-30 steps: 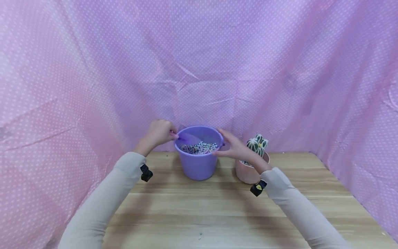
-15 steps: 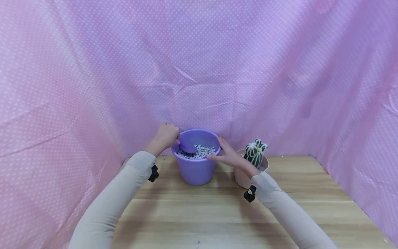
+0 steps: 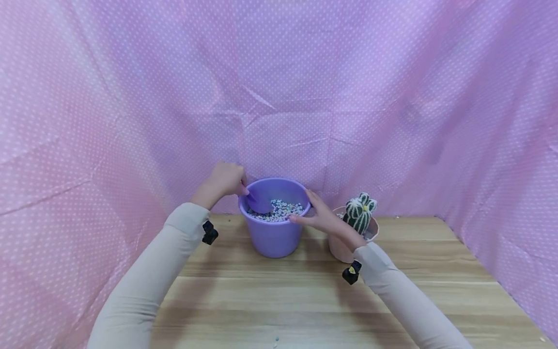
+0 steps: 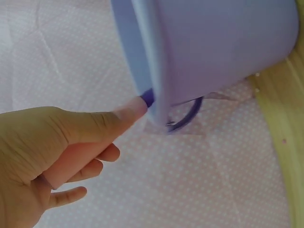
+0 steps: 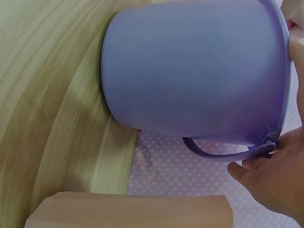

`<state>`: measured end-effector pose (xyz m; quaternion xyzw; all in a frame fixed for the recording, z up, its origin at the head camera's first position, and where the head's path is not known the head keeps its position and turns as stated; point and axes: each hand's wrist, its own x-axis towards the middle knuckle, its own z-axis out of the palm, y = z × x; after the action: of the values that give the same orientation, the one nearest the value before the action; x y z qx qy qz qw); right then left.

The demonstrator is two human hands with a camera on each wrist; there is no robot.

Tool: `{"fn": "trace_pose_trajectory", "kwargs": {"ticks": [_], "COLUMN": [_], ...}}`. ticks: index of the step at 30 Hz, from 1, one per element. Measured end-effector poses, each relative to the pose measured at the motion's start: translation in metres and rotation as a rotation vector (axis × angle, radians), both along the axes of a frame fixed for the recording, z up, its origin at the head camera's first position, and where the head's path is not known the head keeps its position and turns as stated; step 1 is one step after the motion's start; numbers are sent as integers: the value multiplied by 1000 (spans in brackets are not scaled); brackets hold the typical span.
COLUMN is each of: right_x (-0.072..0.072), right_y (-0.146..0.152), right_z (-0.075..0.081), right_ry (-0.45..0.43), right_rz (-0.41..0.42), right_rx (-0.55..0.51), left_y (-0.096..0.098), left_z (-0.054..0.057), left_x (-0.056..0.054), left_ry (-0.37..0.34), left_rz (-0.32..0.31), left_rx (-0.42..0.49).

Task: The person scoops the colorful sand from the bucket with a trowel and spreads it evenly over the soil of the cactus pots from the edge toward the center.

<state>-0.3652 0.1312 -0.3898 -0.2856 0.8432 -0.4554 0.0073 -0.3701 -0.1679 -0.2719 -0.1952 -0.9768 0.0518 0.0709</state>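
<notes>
A purple bucket [image 3: 275, 240] stands upright on the table, partly filled with small pale multicoloured pebbles [image 3: 283, 210]. My left hand [image 3: 224, 182] grips the pink handle [image 4: 78, 161] of a toy shovel at the bucket's left rim. The shovel's purple blade [image 3: 260, 202] slants down inside, its lower edge at the pebbles. On the right side, my right hand [image 3: 321, 215] holds the bucket's rim, thumb at the near edge and fingers farther back. The bucket's curved handle [image 5: 223, 156] hangs beside that hand in the right wrist view.
Right of the bucket, a pink pot [image 3: 340, 249] holds a knitted-looking green and white cactus [image 3: 358, 215]; my right forearm partly covers the pot. The wooden table [image 3: 244, 300] ends at a pink dotted cloth [image 3: 279, 97] behind. Tiny pebbles [image 3: 276, 341] lie near the front.
The shovel's blade has tipped from lying flatter over the pebbles to slanting steeply into the bucket's left side. Lately my left hand has shifted slightly left and up. My right hand stays on the rim.
</notes>
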Motion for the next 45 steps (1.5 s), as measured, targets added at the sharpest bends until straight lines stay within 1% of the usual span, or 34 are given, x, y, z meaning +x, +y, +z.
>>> {"fn": "trace_pose_trajectory", "kwargs": {"ticks": [3, 6, 8, 10, 12, 15, 18, 21, 23, 25, 27, 31, 36, 41, 42, 45], "right_x": [0, 0, 1, 1, 2, 2, 1, 0, -1, -1, -2, -3, -1, 3, 3, 3], "right_y": [2, 3, 4, 4, 4, 4, 6, 6, 5, 5, 4, 4, 3, 4, 4, 4], "right_z": [-1, -3, -3, -3, -3, -3, -3, -5, -6, -7, -8, -8, -6, -3, -2, -4], "right_ry": [-15, -17, -21, -28, -38, -42, -36, -23, -27, -28, -38, -43, -51, -64, -64, -61], "right_rz": [-25, -32, -34, -39, -41, -37, -44, -46, -48, -47, -50, -58, -56, -60, -60, -58], "right_rx": [23, 35, 45, 55, 50, 33, 32, 32, 31, 31, 34, 25, 34, 15, 10, 16], "left_y": [2, 6, 10, 13, 15, 15, 14, 15, 18, 21, 24, 23, 16, 15, 16, 18], "left_z": [4, 5, 4, 1, -3, -13, -23, -33, -39, -43, -45, -50, -56, -62, -62, -64], "left_x": [0, -1, -2, -5, -7, -11, -15, -20, -23, -25, -25, -26, -23, -22, -22, -19], "left_ry": [5, -1, -13, -17, -33, -51, -69, -58, -41, -25, -25, -24, -11, -12, -18, -73], "left_rz": [-7, -7, -3, -6, -15, -53, -74, -89, -124, -155, -175, -157, -166, -161, -160, -156], "left_rx": [-36, -92, -128, -165, -174, -145, -101, -79, -81, -83, -73, -41, -10, 55, 64, 61]}}
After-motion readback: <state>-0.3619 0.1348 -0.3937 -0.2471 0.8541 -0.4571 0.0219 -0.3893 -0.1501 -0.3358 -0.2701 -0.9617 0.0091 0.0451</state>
